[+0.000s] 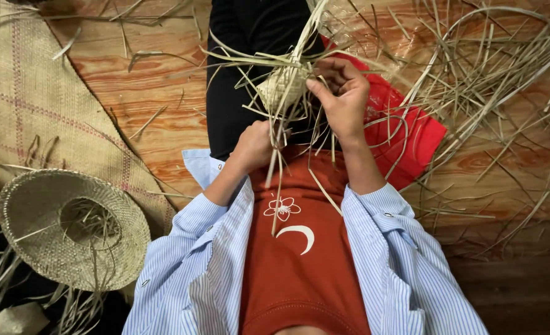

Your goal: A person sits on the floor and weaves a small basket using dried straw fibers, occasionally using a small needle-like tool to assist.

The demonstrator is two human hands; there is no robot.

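Note:
A small woven straw piece, rounded and pale, hangs in front of my chest with long loose strands fanning out of it. My right hand grips its right side, thumb pressed on the weave. My left hand is below it, closed around a bundle of strands that trail down over my orange shirt. Both sleeves are blue-striped. My legs in black trousers stretch out beneath the work.
A finished straw hat lies upside down at the lower left on a woven mat. Loose dry straw strips are piled at the right over a wooden floor. A red cloth lies beside my right forearm.

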